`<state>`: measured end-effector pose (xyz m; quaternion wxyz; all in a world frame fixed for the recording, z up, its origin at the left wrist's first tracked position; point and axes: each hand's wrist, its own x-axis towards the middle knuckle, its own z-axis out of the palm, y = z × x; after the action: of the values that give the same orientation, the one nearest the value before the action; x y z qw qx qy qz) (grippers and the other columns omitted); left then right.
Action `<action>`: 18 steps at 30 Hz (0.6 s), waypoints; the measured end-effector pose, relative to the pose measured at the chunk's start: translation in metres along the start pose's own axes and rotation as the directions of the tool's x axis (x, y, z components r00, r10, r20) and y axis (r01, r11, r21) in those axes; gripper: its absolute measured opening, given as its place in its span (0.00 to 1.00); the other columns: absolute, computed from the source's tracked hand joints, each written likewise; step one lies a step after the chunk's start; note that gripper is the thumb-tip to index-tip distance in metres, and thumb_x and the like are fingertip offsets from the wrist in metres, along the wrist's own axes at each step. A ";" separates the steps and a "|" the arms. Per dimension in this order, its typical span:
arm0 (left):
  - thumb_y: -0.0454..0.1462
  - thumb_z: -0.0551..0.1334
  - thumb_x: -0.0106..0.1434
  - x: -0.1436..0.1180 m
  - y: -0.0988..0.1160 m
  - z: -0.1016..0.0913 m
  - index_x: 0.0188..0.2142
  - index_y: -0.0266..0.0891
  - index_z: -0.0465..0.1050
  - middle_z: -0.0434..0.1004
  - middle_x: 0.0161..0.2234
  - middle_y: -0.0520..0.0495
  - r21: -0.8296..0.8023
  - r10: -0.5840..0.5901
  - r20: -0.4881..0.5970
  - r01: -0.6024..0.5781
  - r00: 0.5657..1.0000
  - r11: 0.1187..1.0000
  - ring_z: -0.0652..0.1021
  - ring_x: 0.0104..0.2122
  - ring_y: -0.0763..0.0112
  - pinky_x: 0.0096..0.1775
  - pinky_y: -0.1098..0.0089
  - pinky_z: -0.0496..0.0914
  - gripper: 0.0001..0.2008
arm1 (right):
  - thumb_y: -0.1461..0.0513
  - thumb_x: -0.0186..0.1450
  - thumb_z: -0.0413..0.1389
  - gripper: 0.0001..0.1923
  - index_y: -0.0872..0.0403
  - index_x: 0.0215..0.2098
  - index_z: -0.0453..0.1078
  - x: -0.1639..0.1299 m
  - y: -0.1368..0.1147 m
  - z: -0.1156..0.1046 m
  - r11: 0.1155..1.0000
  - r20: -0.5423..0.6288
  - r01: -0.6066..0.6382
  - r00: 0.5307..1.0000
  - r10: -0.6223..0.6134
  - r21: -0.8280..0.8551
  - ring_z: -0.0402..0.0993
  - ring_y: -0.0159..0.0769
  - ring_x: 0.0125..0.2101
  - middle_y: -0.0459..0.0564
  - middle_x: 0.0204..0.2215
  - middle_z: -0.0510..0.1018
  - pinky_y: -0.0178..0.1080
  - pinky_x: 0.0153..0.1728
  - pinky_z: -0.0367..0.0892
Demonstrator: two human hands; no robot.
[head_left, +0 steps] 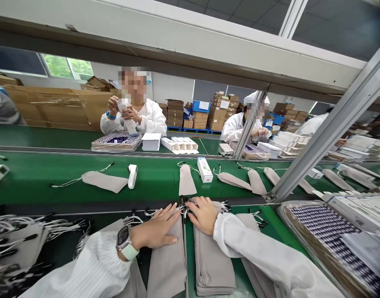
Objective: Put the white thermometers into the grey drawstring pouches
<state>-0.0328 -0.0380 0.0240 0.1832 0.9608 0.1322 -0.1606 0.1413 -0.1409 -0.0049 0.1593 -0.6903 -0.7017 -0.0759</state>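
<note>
A long green belt point(159, 188) crosses in front of me, with the near bench point(272, 225) running along this side of it. Beyond the belt, a co-worker in white point(154, 118) holds something white in both hands, and another co-worker point(235, 126) sits farther right, partly behind a metal post. At the right of the near bench lies a wide tray point(325, 219) of small blue-and-white striped pieces. Two piles of grey pouches are laid lengthwise in the middle: the left pile point(167, 267) and, just beside it, the thicker right pile point(213, 260). The person's left hand point(155, 229) lies across the upper part of the left pile, fingers extended and thumb apart, grasping nothing. The right hand point(204, 216) rests over the top end of the right pile, fingers spread and a little bent; whether the tips pinch any cord I cannot tell. On the belt ahead lies a single grey pouch point(187, 181), a small white box point(205, 169) beside it, and, well to the left, a white device point(132, 176) touching another pouch point(105, 181). Smallest are the black-tipped cords point(184, 205) bunched by the fingertips.
</note>
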 end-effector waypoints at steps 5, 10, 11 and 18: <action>0.38 0.46 0.62 0.013 0.001 -0.003 0.55 0.36 0.52 0.47 0.57 0.40 0.037 0.027 -0.187 -0.020 0.982 0.999 0.54 0.55 0.58 0.51 0.57 0.54 0.22 | 0.62 0.57 0.47 0.13 0.54 0.41 0.64 0.024 -0.017 0.009 0.997 0.039 -0.030 0.999 0.033 -0.077 0.60 0.43 0.38 0.54 0.35 0.68 0.44 0.38 0.53; 0.32 0.49 0.59 0.028 0.002 0.010 0.45 0.37 0.61 0.65 0.43 0.44 0.075 -0.007 -0.512 0.053 0.859 0.996 0.67 0.42 0.64 0.41 0.65 0.63 0.13 | 0.65 0.54 0.48 0.20 0.58 0.46 0.60 0.031 -0.024 0.012 0.999 -0.036 0.033 0.999 -0.033 -0.003 0.57 0.43 0.43 0.56 0.42 0.65 0.45 0.43 0.50; 0.33 0.50 0.59 0.030 0.001 0.014 0.45 0.37 0.60 0.65 0.42 0.44 0.097 -0.017 -0.557 0.085 0.830 0.992 0.67 0.41 0.64 0.40 0.65 0.63 0.13 | 0.65 0.54 0.47 0.22 0.58 0.49 0.58 0.029 -0.024 0.014 0.998 -0.041 0.050 0.998 -0.049 0.036 0.57 0.42 0.42 0.55 0.41 0.65 0.44 0.43 0.51; 0.38 0.56 0.56 0.027 -0.002 0.020 0.34 0.37 0.63 0.64 0.33 0.47 0.117 -0.151 -0.664 0.300 0.733 0.947 0.64 0.35 0.62 0.35 0.64 0.58 0.08 | 0.62 0.56 0.47 0.15 0.55 0.42 0.64 0.023 -0.018 0.024 0.989 -0.055 0.104 0.994 -0.098 0.109 0.57 0.40 0.42 0.53 0.40 0.66 0.43 0.42 0.51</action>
<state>-0.0142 -0.0388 -0.0041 -0.0001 0.9473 0.2850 0.1460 0.1202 -0.1124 -0.0179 0.2107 -0.6419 -0.7347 -0.0617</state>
